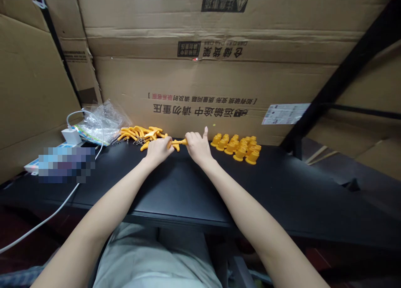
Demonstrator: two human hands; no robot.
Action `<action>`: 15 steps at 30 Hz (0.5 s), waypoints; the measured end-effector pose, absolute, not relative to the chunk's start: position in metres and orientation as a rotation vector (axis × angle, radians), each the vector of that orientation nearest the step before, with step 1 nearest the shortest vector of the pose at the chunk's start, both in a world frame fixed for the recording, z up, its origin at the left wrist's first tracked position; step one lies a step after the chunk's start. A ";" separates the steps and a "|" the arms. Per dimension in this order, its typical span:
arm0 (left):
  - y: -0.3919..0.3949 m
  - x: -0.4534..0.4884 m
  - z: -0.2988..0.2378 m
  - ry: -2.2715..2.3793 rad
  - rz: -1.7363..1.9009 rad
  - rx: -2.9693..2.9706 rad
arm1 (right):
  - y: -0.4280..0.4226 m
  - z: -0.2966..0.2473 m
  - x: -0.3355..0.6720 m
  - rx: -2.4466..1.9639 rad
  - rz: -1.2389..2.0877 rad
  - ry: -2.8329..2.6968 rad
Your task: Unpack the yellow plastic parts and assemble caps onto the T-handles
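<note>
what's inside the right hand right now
A slim yellow piece runs into the right hand. The curled fingers cover the rest, so the shape of that end can't be seen.

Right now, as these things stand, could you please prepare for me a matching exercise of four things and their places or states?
1. Yellow cups
2. White charger
3. White label
4. Left hand

A. Joined to a cable
B. Gripping a yellow piece
C. Grouped right of the right hand
D. On the cardboard wall

Pairs: 1-C, 2-A, 3-D, 4-B.
</note>
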State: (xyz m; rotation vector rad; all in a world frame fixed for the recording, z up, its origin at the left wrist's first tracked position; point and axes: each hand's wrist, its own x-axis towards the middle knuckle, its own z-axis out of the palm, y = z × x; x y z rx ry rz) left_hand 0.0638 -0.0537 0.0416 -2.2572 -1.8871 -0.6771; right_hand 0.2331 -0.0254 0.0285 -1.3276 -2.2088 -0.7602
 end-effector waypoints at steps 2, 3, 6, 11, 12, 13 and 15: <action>-0.052 0.061 0.041 -1.897 -0.668 -2.248 | -0.026 0.029 0.234 -1.300 -0.733 -2.269; -0.051 0.059 0.041 -1.901 -0.664 -2.244 | -0.026 0.029 0.235 -1.271 -0.707 -2.314; -0.047 0.051 0.040 -1.894 -0.657 -2.245 | -0.026 0.027 0.237 -1.158 -0.612 -2.448; -0.041 0.047 0.035 -1.860 -0.627 -2.260 | -0.028 0.027 0.235 -1.174 -0.577 -2.454; -0.040 0.048 0.034 -1.857 -0.618 -2.262 | -0.029 0.029 0.234 -1.208 -0.595 -2.427; -0.040 0.049 0.034 -1.858 -0.610 -2.260 | -0.030 0.032 0.234 -1.246 -0.617 -2.399; -0.040 0.050 0.034 -1.876 -0.603 -2.245 | -0.031 0.037 0.238 -1.344 -0.664 -2.337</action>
